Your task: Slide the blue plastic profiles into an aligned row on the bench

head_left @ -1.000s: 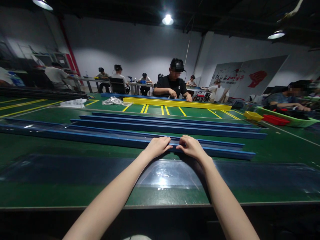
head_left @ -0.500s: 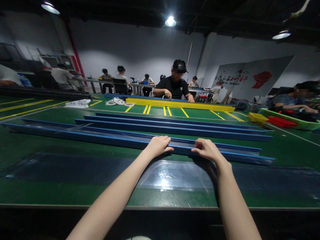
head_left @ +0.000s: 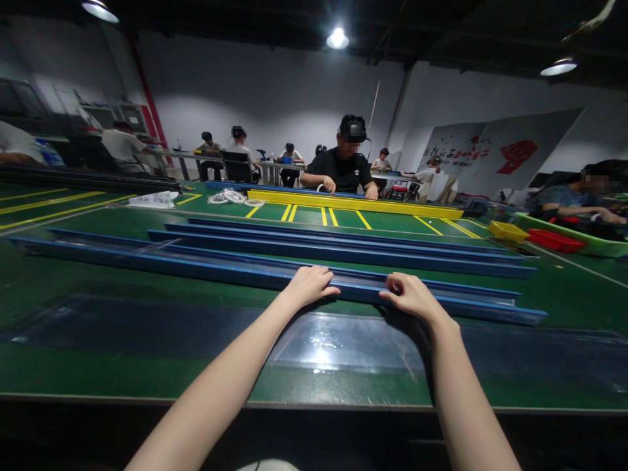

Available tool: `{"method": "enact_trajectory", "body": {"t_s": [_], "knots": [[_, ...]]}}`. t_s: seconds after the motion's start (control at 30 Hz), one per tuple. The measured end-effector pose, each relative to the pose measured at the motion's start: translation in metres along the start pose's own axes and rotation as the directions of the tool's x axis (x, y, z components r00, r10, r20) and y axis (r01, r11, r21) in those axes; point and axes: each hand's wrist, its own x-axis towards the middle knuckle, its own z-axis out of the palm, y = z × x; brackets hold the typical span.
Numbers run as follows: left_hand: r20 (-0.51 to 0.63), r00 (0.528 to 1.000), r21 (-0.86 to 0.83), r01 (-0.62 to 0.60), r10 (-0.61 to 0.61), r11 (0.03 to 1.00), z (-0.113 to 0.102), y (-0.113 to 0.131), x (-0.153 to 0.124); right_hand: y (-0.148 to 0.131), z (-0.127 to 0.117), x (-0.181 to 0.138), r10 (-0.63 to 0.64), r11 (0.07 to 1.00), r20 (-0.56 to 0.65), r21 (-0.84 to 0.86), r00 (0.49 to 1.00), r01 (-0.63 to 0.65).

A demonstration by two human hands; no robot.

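Note:
A long blue channel profile [head_left: 220, 269] lies across the green table, its hollow side facing up. My left hand [head_left: 311, 285] grips its near wall around the middle, with the fingers over the rim and the thumb on the outer face. Farther right, my right hand [head_left: 409, 294] pinches the same wall, fingers curled inward and thumb in front. Whatever may lie inside those curled fingers is hidden. Just behind runs another blue channel [head_left: 343, 254], touched by neither hand. Nearer me, a clear plastic sheet [head_left: 338, 337] lies flat beneath my forearms.
Opposite me, a co-worker in a black shirt [head_left: 338, 167] handles a yellow profile [head_left: 353, 204]. White coils [head_left: 228, 196] and a crumpled clear wrapper [head_left: 153, 199] sit toward the back left. At the right stand yellow [head_left: 507, 231] and red trays [head_left: 554, 240] beside a green tub [head_left: 601, 244].
The nearest blue channel has shifted slightly to the right, and my right hand has moved a little right with it. My left hand stays in nearly the same place.

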Motion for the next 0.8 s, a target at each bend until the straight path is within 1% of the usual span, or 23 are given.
{"method": "enact_trajectory", "body": {"t_s": [0.07,0.2,0.3,0.57,0.8], "knots": [[0.005,1.0,-0.003,-0.001,0.001,1.0,0.0,0.0,0.0,-0.003,0.003,0.002,-0.015,1.0,-0.006,0.021,1.0,0.015],[0.014,1.0,-0.004,0.003,-0.003,1.0,0.0,0.001,0.0,-0.013,0.012,0.008,-0.085,0.995,-0.012,0.043,0.996,0.085],[0.012,1.0,-0.001,0.003,-0.003,1.0,-0.001,0.001,0.0,-0.017,0.015,0.011,-0.097,0.995,0.0,0.029,0.995,0.097],[0.012,1.0,-0.007,0.01,-0.01,1.0,-0.004,0.002,-0.001,-0.017,0.01,0.012,-0.069,0.998,0.026,0.009,0.997,0.069],[-0.015,1.0,-0.048,-0.006,0.005,0.999,-0.007,0.005,0.0,-0.007,0.003,0.004,0.048,0.999,0.017,-0.009,0.999,-0.048]]}}
